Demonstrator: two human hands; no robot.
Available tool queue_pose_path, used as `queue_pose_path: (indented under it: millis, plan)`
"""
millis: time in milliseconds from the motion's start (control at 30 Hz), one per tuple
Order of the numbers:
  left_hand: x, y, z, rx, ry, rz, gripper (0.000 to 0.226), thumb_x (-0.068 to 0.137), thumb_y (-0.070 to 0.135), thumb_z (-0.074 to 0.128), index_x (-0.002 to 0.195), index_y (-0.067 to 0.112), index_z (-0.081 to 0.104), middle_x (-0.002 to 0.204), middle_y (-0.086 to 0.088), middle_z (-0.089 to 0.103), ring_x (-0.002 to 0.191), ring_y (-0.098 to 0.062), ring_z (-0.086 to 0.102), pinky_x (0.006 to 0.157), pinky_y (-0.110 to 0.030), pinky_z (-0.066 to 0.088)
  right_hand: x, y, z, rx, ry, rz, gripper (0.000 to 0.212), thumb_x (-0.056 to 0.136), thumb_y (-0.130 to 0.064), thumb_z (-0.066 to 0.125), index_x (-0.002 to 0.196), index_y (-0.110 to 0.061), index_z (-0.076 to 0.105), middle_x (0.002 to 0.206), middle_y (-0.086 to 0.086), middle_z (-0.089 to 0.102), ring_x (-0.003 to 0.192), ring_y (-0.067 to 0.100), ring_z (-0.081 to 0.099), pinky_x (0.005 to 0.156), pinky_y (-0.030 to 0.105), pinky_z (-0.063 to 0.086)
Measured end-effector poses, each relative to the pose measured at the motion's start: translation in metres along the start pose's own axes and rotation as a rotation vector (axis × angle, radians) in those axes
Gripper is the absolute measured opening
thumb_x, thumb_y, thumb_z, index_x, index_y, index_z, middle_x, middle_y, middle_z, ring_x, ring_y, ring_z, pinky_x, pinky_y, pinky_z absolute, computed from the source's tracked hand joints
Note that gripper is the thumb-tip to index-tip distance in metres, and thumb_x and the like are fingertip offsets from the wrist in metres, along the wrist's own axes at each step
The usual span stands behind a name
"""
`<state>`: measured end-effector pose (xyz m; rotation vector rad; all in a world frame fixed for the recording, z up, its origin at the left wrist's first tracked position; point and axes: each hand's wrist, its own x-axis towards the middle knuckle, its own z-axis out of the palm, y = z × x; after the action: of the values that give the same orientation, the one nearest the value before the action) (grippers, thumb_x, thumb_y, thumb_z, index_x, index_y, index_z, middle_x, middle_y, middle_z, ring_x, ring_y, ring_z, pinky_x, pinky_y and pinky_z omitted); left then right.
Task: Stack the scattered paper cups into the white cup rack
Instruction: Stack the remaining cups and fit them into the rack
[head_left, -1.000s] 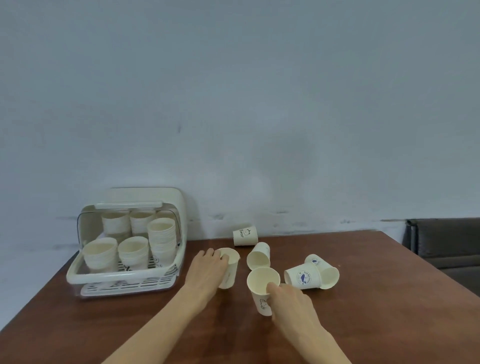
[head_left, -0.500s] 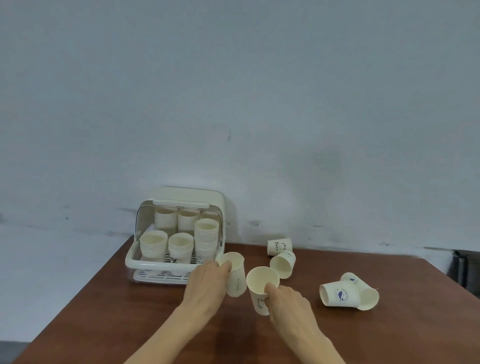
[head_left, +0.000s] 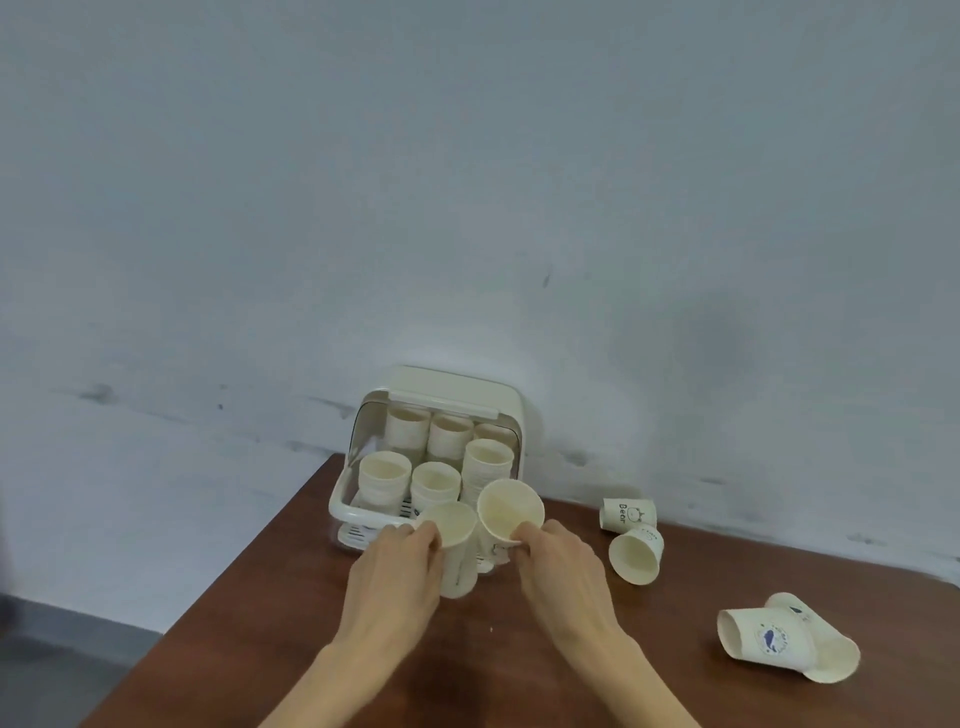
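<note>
The white cup rack stands at the table's back left, lid raised, with several stacks of paper cups inside. My left hand grips one upright paper cup just in front of the rack. My right hand pinches the rim of a second cup, tilted toward me and held above the rack's front edge. Loose cups lie on their sides to the right: a "Bear" cup, one beside it, and two nested crosswise farther right.
The brown wooden table ends at a left edge near the rack, with floor below. A grey wall rises straight behind the rack and the cups.
Both hands have lifted their cups off the table and carried them left to the front of the rack. The view has swung left, so the rack now sits near the middle.
</note>
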<state>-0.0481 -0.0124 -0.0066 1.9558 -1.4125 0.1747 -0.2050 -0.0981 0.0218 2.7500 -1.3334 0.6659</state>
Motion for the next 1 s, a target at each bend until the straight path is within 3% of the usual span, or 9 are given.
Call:
queue_pose_path:
  millis: [100, 333, 467, 633, 767, 933, 1000]
  plan:
    - [-0.002, -0.013, -0.005, -0.011, -0.010, -0.034, 0.013, 0.095, 0.034, 0.044, 0.095, 0.026, 0.054, 0.092, 0.011, 0.057, 0.089, -0.012, 0.053, 0.068, -0.026, 0.042, 0.025, -0.018, 0.002, 0.030, 0.030, -0.012, 0.022, 0.100, -0.030, 0.039, 0.110, -0.020, 0.057, 0.099, 0.001, 0.058, 0.091, 0.025, 0.058, 0.068, 0.033, 0.039]
    - [-0.002, -0.034, -0.013, -0.024, -0.012, -0.083, 0.013, 0.094, 0.034, 0.044, 0.094, 0.026, 0.054, 0.093, 0.011, 0.055, 0.088, -0.011, 0.054, 0.075, -0.029, 0.049, 0.088, -0.044, 0.020, 0.043, 0.066, -0.042, 0.022, 0.099, -0.028, 0.043, 0.106, -0.013, 0.058, 0.096, 0.006, 0.059, 0.087, 0.029, 0.060, 0.072, 0.039, 0.049]
    - [0.001, -0.045, -0.016, 0.005, 0.004, -0.091, 0.014, 0.094, 0.036, 0.042, 0.097, 0.027, 0.053, 0.095, 0.012, 0.056, 0.090, -0.010, 0.052, 0.075, -0.027, 0.047, 0.109, -0.050, 0.033, 0.019, 0.066, -0.040, 0.021, 0.100, -0.026, 0.043, 0.106, -0.012, 0.057, 0.099, 0.008, 0.058, 0.090, 0.030, 0.060, 0.069, 0.036, 0.045]
    - [0.007, -0.057, -0.019, 0.011, 0.035, -0.119, 0.015, 0.096, 0.033, 0.041, 0.102, 0.026, 0.054, 0.100, 0.011, 0.057, 0.093, -0.009, 0.051, 0.075, -0.024, 0.044, 0.117, -0.046, 0.055, -0.009, -0.012, -0.027, 0.020, 0.101, -0.027, 0.040, 0.106, -0.014, 0.054, 0.096, 0.008, 0.060, 0.087, 0.031, 0.060, 0.069, 0.038, 0.046]
    - [0.009, -0.064, -0.019, 0.025, 0.040, -0.143, 0.016, 0.097, 0.032, 0.040, 0.102, 0.024, 0.054, 0.100, 0.011, 0.057, 0.093, -0.011, 0.049, 0.073, -0.024, 0.041, 0.120, -0.043, 0.067, -0.028, -0.094, -0.036, 0.019, 0.101, -0.023, 0.039, 0.111, -0.012, 0.051, 0.099, 0.011, 0.060, 0.088, 0.031, 0.060, 0.064, 0.034, 0.038]
    - [0.015, -0.064, -0.021, 0.026, 0.056, -0.156, 0.016, 0.099, 0.032, 0.040, 0.104, 0.024, 0.052, 0.098, 0.010, 0.055, 0.092, -0.012, 0.049, 0.070, -0.024, 0.037, 0.119, -0.043, 0.074, -0.084, -0.188, -0.062, 0.017, 0.098, -0.015, 0.035, 0.113, -0.011, 0.042, 0.105, 0.012, 0.058, 0.080, 0.028, 0.050, 0.064, 0.037, 0.039]
    - [0.018, -0.064, -0.021, 0.021, 0.058, -0.155, 0.015, 0.099, 0.032, 0.040, 0.103, 0.023, 0.052, 0.095, 0.010, 0.055, 0.090, -0.012, 0.048, 0.069, -0.024, 0.036, 0.118, -0.044, 0.079, -0.089, -0.223, -0.062, 0.020, 0.096, -0.013, 0.033, 0.115, -0.009, 0.040, 0.107, 0.012, 0.057, 0.088, 0.031, 0.054, 0.069, 0.039, 0.039]
